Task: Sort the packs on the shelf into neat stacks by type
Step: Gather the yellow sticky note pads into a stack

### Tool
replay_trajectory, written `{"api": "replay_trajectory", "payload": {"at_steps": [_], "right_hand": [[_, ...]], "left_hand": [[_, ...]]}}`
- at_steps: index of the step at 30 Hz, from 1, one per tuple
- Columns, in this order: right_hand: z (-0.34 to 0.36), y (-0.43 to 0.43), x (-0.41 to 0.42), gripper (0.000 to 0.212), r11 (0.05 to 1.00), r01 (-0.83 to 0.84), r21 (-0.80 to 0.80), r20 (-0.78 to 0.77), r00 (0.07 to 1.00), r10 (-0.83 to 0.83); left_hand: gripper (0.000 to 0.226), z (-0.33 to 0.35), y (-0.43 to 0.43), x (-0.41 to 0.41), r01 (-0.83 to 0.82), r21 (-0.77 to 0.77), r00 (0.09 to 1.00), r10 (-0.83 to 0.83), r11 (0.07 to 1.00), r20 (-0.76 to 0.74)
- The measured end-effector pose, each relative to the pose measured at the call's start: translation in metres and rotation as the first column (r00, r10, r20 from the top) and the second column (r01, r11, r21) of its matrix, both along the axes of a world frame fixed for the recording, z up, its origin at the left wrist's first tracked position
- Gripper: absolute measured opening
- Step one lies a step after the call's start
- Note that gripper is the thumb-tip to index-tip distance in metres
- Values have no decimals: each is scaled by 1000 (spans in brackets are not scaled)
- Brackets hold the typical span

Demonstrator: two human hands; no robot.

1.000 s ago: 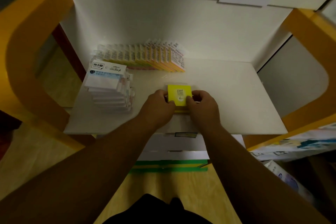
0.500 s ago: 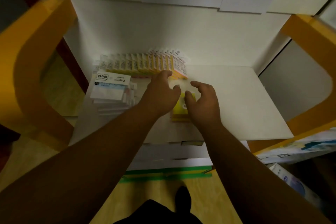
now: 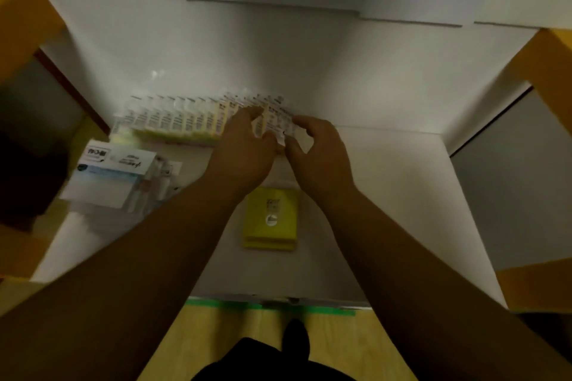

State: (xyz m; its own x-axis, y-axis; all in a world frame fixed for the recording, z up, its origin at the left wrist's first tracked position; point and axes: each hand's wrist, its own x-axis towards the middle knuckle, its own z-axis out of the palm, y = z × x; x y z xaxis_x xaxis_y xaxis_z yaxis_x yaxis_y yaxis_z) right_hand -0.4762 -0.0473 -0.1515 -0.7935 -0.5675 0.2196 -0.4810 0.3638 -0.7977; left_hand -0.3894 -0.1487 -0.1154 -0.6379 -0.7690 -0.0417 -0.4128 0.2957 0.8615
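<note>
Left hand (image 3: pixel 244 147), right hand (image 3: pixel 317 151) half-curled at one pack row (image 3: pixel 185 117), hold unclear; one yellow stack (image 3: pixel 272 219).

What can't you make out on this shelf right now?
Head view:
Print on the yellow stack: blurred, unreadable.
Right end of the row of packs: hidden behind left hand and right hand; whether either grips a pack is unclear.
Pack count in the white stack: lost to motion blur.
</note>
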Motion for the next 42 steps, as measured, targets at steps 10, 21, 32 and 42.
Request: {"api": "replay_trajectory", "payload": {"at_steps": [10,21,32,42], "right_hand": [[-5,-29,-13,75,951,-96,294,217,976,32],[4,-29,-7,80,977,-19,211,324,945,-52],[-1,-10,-15,33,978,187,95,342,916,-209],[-4,5,-22,39,969,246,-20,438,873,-212]], "left_hand": [[51,0,-12,-17,-36,214,999,37,976,2],[36,9,-17,-28,5,376,996,27,926,-81],[31,20,6,-33,308,391,951,-265,867,-160],[16,11,-1,-33,5,539,986,86,842,-144]]}}
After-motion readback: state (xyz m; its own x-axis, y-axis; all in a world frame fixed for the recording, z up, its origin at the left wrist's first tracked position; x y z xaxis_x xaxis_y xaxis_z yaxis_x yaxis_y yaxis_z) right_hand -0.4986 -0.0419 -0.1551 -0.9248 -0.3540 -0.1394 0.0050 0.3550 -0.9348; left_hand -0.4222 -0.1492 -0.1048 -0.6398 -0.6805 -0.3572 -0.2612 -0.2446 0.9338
